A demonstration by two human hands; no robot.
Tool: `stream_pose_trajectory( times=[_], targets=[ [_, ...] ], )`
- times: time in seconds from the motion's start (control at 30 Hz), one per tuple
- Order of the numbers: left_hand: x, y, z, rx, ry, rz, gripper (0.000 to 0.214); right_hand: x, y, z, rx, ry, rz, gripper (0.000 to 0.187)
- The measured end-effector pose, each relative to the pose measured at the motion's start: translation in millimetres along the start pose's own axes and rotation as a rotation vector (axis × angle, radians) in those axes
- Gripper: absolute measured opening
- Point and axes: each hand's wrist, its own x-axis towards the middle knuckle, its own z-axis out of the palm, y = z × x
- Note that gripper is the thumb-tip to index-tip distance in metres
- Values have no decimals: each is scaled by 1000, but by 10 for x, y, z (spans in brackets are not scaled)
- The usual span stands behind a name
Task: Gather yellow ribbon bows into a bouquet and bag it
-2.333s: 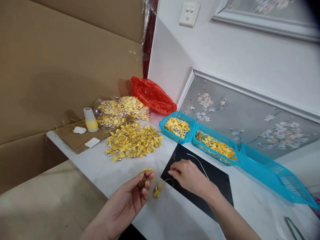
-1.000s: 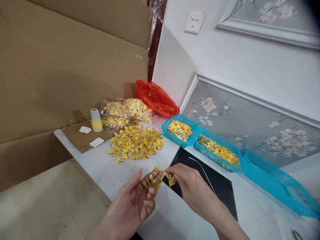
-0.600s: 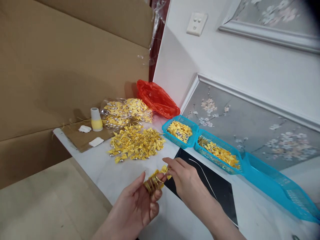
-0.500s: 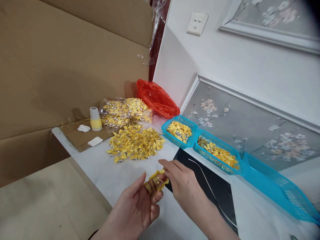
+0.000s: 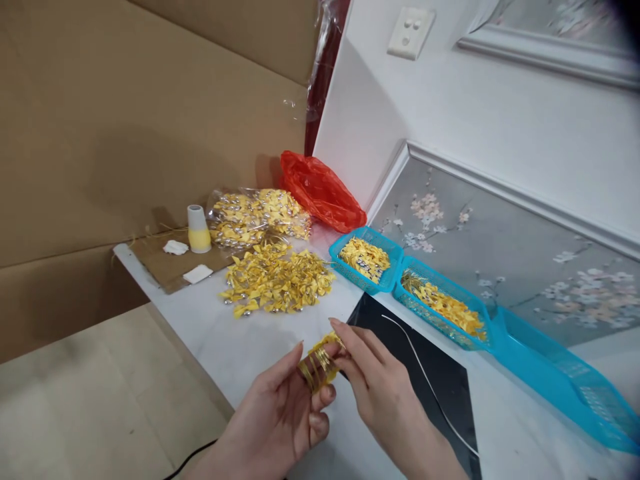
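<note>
My left hand (image 5: 283,403) is palm up with its fingers curled. Around its fingers lie yellow ribbon bows with gold ties (image 5: 319,368), the gold strands running across the fingers in several bands. From the right, my right hand (image 5: 385,383) pinches at the far end of these bows with thumb and forefinger; what exactly sits between the fingertips is hidden. Just beyond both hands is a loose pile of yellow ribbon bows with silver beads (image 5: 280,280) on the white table (image 5: 225,353).
Behind the pile are a clear bag of bows (image 5: 235,217) and a red plastic bag (image 5: 323,193). Blue baskets (image 5: 385,283) line the wall. A white cord (image 5: 425,377) crosses a black mat (image 5: 400,353). A grey-yellow cone (image 5: 199,230) stands on cardboard (image 5: 150,260) at the left.
The view has shifted slightly, so both hands appear a little farther right. The right hand stays at the far end of the bows on the left hand.
</note>
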Motion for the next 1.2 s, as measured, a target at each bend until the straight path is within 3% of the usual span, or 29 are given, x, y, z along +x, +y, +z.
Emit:
stream_pose_trajectory(
  times=[0.17, 0.37, 0.67, 0.83, 1.2],
  targets=[
    [-12, -6, 9, 3, -45, -37, 32, -30, 7, 6, -43, 3, 3, 58],
    [-11, -6, 18, 22, -102, -50, 35, -31, 6, -14, -14, -50, -94, 59],
    [-97, -32, 67, -31, -204, -97, 41, -108, -35, -77, 14, 114, 6, 54],
    [-157, -43, 101, -1, -254, -90, 36, -115, -68, -122, 13, 117, 34, 53],
    [-199, -54, 132, 54, -238, -77, 34, -114, -106, -163, 29, 104, 76, 49]
  ],
)
